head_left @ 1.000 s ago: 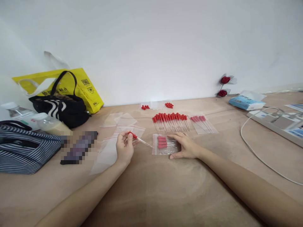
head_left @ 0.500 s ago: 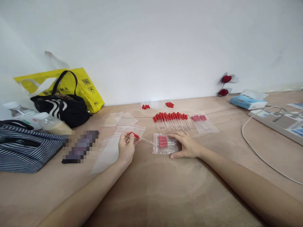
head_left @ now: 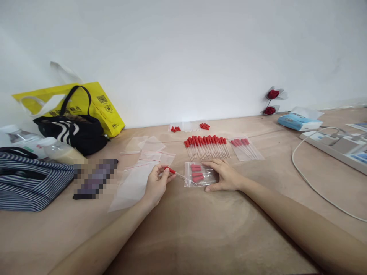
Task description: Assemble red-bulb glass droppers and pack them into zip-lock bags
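My left hand [head_left: 157,181] pinches a glass dropper with a red bulb [head_left: 172,170], its clear tip reaching into the mouth of a small zip bag [head_left: 200,174]. That bag lies flat on the wooden table and holds three red-bulbed droppers. My right hand [head_left: 223,175] presses down on the bag's right side. Just behind the bag lies a row of several loose red-bulbed droppers [head_left: 207,146]. A filled zip bag of droppers [head_left: 246,148] sits to their right.
Empty zip bags [head_left: 141,170] are spread at the left. Loose red bulbs [head_left: 204,126] lie near the wall. Bags, bottles and a yellow sack [head_left: 86,103] crowd the far left. A white cable [head_left: 312,187], power strip and blue tissue pack [head_left: 298,121] occupy the right.
My left hand has moved right, pushing the dropper's tip from outside the bag into its opening. My right hand has stayed on the bag.
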A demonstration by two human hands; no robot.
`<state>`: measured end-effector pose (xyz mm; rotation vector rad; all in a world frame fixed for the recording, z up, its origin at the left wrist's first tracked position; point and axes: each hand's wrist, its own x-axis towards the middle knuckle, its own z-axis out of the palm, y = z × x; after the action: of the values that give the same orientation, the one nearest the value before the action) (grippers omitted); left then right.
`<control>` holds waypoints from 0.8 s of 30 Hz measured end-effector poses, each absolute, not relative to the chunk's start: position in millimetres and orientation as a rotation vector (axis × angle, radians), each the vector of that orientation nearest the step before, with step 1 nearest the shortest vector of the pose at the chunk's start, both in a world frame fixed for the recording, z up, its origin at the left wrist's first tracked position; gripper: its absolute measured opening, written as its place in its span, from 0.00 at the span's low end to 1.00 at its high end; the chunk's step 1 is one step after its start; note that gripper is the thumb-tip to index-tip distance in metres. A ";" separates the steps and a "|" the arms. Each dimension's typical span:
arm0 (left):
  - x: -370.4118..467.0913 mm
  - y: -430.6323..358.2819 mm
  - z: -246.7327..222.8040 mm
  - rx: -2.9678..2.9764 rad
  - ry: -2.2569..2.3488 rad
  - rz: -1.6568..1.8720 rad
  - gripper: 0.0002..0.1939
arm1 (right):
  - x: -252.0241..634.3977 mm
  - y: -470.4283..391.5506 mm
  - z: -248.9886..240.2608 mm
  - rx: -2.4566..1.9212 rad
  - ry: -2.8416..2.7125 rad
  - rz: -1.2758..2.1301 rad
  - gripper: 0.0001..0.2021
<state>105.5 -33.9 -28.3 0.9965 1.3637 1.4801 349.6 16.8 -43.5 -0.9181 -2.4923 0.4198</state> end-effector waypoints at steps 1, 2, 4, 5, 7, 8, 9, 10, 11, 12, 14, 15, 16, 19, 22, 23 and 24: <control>106.3 -34.3 -29.4 1.009 1.367 1.473 0.16 | 349.6 16.8 -43.6 -0.917 -2.491 0.418 0.41; 106.9 -34.6 -30.3 1.025 1.372 1.468 0.16 | 349.6 16.8 -43.6 -0.916 -2.489 0.416 0.41; 107.1 -35.5 -31.6 1.049 1.391 1.477 0.16 | 349.5 16.6 -43.5 -0.914 -2.488 0.413 0.41; 106.9 -36.1 -32.0 1.050 1.404 1.494 0.16 | 349.5 16.4 -43.3 -0.914 -2.488 0.414 0.41; 106.0 -37.8 -32.5 1.038 1.430 1.525 0.17 | 349.5 16.1 -42.9 -0.916 -2.484 0.418 0.41; 105.5 -39.1 -32.6 1.034 1.441 1.530 0.17 | 349.5 15.9 -42.8 -0.917 -2.481 0.421 0.41; 104.9 -40.7 -32.5 1.034 1.451 1.527 0.17 | 349.5 15.8 -42.8 -0.918 -2.478 0.423 0.41; 104.3 -42.5 -32.3 1.042 1.460 1.513 0.17 | 349.5 15.8 -42.9 -0.917 -2.473 0.425 0.41; 103.6 -44.5 -31.9 1.060 1.469 1.488 0.18 | 349.5 15.8 -43.1 -0.915 -2.468 0.428 0.41; 102.8 -46.7 -31.3 1.094 1.478 1.446 0.17 | 349.4 15.8 -43.4 -0.912 -2.463 0.430 0.41; 101.2 -50.7 -29.8 1.216 1.500 1.308 0.16 | 349.3 15.9 -44.2 -0.907 -2.456 0.436 0.41; 100.5 -52.3 -28.9 1.295 1.508 1.222 0.15 | 349.2 15.9 -44.5 -0.905 -2.453 0.438 0.41; 100.1 -53.5 -27.9 1.376 1.511 1.132 0.14 | 349.1 15.9 -44.7 -0.904 -2.451 0.440 0.41; 101.8 -53.0 -25.6 1.568 1.506 0.916 0.12 | 348.8 15.6 -44.7 -0.902 -2.443 0.443 0.40; 107.6 -46.5 -25.5 1.629 1.461 0.868 0.11 | 348.5 15.2 -44.2 -0.900 -2.441 0.443 0.40; 109.7 -43.4 -26.1 1.622 1.431 0.894 0.11 | 348.4 15.1 -44.0 -0.901 -2.443 0.441 0.40; 111.6 -40.2 -26.7 1.607 1.401 0.928 0.11 | 348.2 15.1 -43.9 -0.900 -2.445 0.439 0.40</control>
<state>111.6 -40.2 -26.7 1.6071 1.4010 0.9275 348.2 15.1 -43.9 -0.9003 -2.4452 0.4393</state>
